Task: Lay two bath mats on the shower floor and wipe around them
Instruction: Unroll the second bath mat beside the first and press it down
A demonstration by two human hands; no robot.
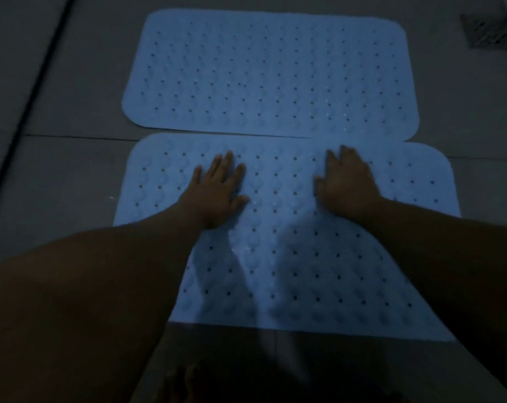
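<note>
Underfoot, the shower floor (72, 91) is dark grey tile in dim light, crossed by thin grout lines; one runs sideways just beside the seam between the two mats. A dark straight strip (31, 103) cuts diagonally along the left side of the floor. At the top right corner a square metal floor drain (489, 30) is set into the tile, well apart from the hands.

Two pale blue rubber bath mats lie flat on the tile, both with rounded corners, a pebbled texture and rows of small round holes. The far mat (269, 74) has its long axis running left to right across the view. The near mat (290, 257) lies parallel to it, long axis also left to right, shifted a little to the right. Their long edges meet: toward the right the far mat's near edge touches or slightly overlaps the near mat, while toward the left a narrow sliver of tile shows between them. The near mat's closest edge ends just ahead of the person's legs, which are dark and hard to make out.

Both hands press flat on the far half of the near mat. The left hand (220, 190) has its fingers straight and spread, thumb out to the side. The right hand (348, 184), somewhat blurred, lies palm down with fingers extended and closer together. Neither holds anything.
</note>
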